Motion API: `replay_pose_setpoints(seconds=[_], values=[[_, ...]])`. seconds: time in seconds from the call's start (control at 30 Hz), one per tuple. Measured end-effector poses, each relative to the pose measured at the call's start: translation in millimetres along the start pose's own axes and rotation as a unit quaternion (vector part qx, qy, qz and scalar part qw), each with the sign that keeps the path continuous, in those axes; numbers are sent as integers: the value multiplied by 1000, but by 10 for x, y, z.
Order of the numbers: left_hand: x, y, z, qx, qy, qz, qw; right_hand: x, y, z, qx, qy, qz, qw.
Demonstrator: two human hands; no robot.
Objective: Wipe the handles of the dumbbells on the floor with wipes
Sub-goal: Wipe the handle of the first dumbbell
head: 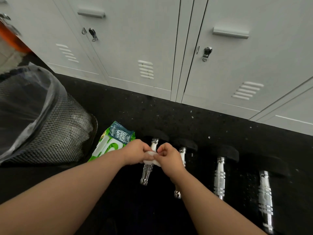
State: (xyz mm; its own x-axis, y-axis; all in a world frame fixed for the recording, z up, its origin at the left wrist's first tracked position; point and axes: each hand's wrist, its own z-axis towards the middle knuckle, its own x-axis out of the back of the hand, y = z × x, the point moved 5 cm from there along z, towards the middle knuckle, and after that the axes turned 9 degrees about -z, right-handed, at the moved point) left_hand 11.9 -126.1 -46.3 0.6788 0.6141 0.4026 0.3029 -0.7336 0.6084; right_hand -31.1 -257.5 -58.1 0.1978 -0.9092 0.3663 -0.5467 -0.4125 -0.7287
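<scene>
A white wipe [152, 158] is pinched by the left hand [138, 152] and right hand [169, 158] above the leftmost dumbbell handle [149, 164]. Unfolding seems in hand; next it should be wrapped round that handle

Dumbbell handles [219, 178]: polished chrome metal, ribbed bands. Floor [169, 116]: matt black speckled rubber. Wipes pack [113, 141]: glossy plastic film. Bin [55, 133]: black wire mesh, clear plastic liner. Lockers [135, 39]: smooth painted metal.

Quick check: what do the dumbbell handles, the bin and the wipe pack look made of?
Dumbbell handles: polished metal, likely chrome, given the bright reflections and ringed grooves. Bin: dark wire mesh with a thin clear plastic liner. Wipe pack: glossy printed plastic film, creased.
</scene>
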Motion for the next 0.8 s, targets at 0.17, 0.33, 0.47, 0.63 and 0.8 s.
replay_pose_setpoints(seconds=[0.17, 0.33, 0.47, 0.63, 0.8], values=[[423, -344, -63, 79, 292, 68, 951, -154, 161, -20, -56, 77, -30, 995], [142, -355, 10, 60, 313, -1, 948, -417, 218, 45, -51, 14, -100, 994], [-137, -235, 158, 3, 281, -42, 959, -429, 237, 65, -44, 36, -99, 993], [-204, -336, 61, -7, 282, -91, 955, -459, 317, 95, -48, 35, -71, 996], [-119, -358, 47, 20, 232, -52, 971, -468, 339, 94, -41, 32, -48, 997]])
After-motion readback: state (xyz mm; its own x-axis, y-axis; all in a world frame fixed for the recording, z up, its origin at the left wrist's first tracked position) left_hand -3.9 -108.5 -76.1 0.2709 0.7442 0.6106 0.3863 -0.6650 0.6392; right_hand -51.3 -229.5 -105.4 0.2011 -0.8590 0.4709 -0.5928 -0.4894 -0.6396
